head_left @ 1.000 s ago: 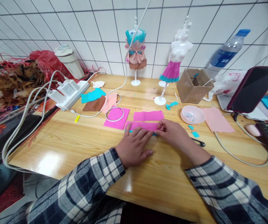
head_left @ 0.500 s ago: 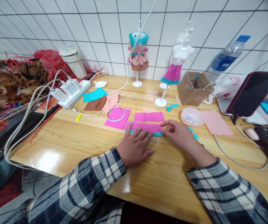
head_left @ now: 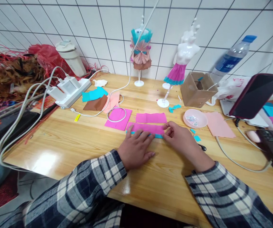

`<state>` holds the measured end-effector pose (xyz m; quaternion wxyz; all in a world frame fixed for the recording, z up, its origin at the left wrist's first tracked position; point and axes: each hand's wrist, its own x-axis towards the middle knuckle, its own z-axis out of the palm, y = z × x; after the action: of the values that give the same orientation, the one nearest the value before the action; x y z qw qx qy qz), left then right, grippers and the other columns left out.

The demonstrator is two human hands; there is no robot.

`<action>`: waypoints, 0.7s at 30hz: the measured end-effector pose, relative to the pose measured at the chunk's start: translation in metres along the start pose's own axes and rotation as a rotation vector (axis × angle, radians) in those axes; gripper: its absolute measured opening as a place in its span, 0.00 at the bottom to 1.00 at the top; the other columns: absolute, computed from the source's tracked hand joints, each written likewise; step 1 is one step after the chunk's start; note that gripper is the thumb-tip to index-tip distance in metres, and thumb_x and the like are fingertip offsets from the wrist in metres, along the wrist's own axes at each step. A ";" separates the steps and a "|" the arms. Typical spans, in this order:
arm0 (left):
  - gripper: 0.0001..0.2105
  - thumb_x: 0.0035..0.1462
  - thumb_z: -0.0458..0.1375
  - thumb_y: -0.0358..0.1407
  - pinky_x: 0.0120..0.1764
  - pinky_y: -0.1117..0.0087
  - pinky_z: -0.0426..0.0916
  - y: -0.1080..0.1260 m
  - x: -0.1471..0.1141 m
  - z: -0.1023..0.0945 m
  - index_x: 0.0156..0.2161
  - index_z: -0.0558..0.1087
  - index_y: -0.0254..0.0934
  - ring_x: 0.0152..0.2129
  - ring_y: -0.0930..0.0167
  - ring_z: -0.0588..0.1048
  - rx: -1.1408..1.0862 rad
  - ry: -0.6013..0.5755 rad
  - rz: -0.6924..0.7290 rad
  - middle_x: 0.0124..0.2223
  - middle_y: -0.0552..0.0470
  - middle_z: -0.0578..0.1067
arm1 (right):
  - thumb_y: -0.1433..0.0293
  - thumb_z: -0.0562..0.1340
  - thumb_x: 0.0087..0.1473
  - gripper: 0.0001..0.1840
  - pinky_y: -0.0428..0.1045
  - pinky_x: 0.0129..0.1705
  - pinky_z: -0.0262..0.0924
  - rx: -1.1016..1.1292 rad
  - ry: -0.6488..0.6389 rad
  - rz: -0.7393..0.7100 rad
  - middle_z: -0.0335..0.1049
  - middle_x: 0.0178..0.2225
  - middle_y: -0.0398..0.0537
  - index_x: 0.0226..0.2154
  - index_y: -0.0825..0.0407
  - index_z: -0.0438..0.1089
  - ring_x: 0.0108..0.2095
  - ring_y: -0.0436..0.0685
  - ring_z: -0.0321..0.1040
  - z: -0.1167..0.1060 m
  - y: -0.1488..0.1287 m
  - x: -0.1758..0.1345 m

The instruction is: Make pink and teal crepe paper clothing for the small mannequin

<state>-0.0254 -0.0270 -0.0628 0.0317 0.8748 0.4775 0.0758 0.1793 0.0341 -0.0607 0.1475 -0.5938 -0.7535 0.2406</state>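
My left hand [head_left: 135, 151] lies flat, fingers spread, pressing on a magenta crepe paper strip [head_left: 148, 128] with a turquoise band [head_left: 159, 136] along its near edge. At the strip's right end, thumb and forefinger of my right hand [head_left: 180, 139] pinch its corner; what is between the fingertips is partly hidden. A second magenta strip [head_left: 151, 117] lies just behind, apart from the first. To its left, a magenta square [head_left: 123, 124] has a white cable loop on it. Small turquoise scraps [head_left: 197, 138] lie beside my right wrist.
Behind stand a dressed mini mannequin [head_left: 141, 58] and one in a magenta skirt [head_left: 175, 74]. At right are a pink dish [head_left: 200, 115] of gems, a cardboard box [head_left: 193, 93], a bottle [head_left: 233, 58] and phones. A power strip [head_left: 72, 95] with trailing cables sits at left.
Both hands stay almost in the same place on the strip. The view has shifted slightly, and a small black object shows more beside my right wrist.
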 end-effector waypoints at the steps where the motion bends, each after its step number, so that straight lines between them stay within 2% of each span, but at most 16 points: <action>1: 0.28 0.61 0.47 0.52 0.63 0.44 0.33 0.000 0.000 0.000 0.61 0.62 0.38 0.53 0.58 0.64 -0.003 -0.003 -0.002 0.57 0.46 0.69 | 0.72 0.61 0.47 0.12 0.45 0.27 0.52 -0.018 0.003 -0.004 0.72 0.24 0.36 0.38 0.47 0.67 0.26 0.51 0.69 0.001 -0.001 0.000; 9: 0.28 0.61 0.47 0.51 0.62 0.43 0.34 0.000 -0.001 -0.002 0.62 0.61 0.39 0.53 0.58 0.64 -0.035 -0.004 -0.017 0.58 0.46 0.68 | 0.65 0.59 0.53 0.10 0.46 0.26 0.49 -0.109 0.025 0.015 0.69 0.23 0.39 0.39 0.47 0.67 0.24 0.53 0.66 -0.011 0.004 -0.012; 13: 0.27 0.61 0.48 0.51 0.62 0.43 0.37 -0.001 0.000 -0.003 0.61 0.62 0.40 0.52 0.58 0.65 -0.029 -0.012 -0.017 0.58 0.46 0.68 | 0.71 0.55 0.57 0.16 0.48 0.34 0.54 -0.163 0.077 -0.200 0.71 0.33 0.45 0.45 0.45 0.71 0.35 0.55 0.67 -0.013 0.008 -0.024; 15: 0.27 0.60 0.49 0.51 0.61 0.42 0.39 -0.001 0.001 -0.004 0.61 0.62 0.40 0.52 0.57 0.65 -0.021 -0.016 -0.014 0.58 0.46 0.68 | 0.73 0.54 0.56 0.17 0.48 0.37 0.54 -0.220 0.056 -0.272 0.69 0.35 0.46 0.44 0.44 0.73 0.38 0.56 0.66 -0.010 0.008 -0.025; 21: 0.26 0.60 0.51 0.49 0.61 0.43 0.42 -0.001 0.005 -0.007 0.60 0.62 0.40 0.52 0.58 0.65 0.016 -0.024 -0.007 0.57 0.45 0.68 | 0.73 0.55 0.56 0.16 0.49 0.39 0.54 -0.229 0.036 -0.252 0.69 0.34 0.47 0.42 0.45 0.74 0.39 0.56 0.65 -0.004 0.010 -0.018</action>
<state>-0.0250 -0.0227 -0.0552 0.0308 0.8743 0.4805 0.0615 0.1945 0.0192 -0.0614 0.1212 -0.5117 -0.8417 0.1222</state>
